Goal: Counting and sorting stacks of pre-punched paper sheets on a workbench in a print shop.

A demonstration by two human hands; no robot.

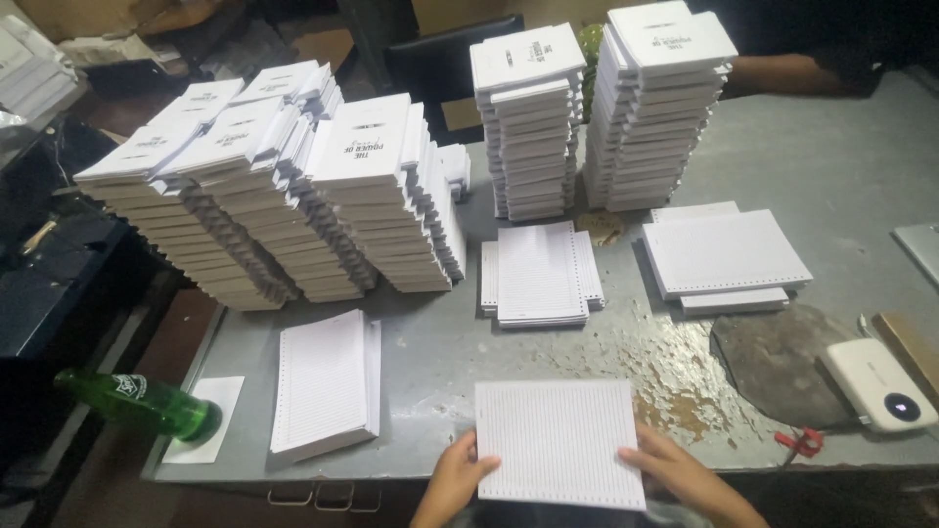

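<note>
Two hands grip one ruled, punched sheet stack (559, 442) at the tabletop's (841, 166) near edge: left hand (462, 476) clasps its left side, right hand (665, 462) its right, apparently squaring it. Similar paper piles (540, 274) lie mid-tabletop; tall booklet stacks (284, 186) line the far edge.
</note>
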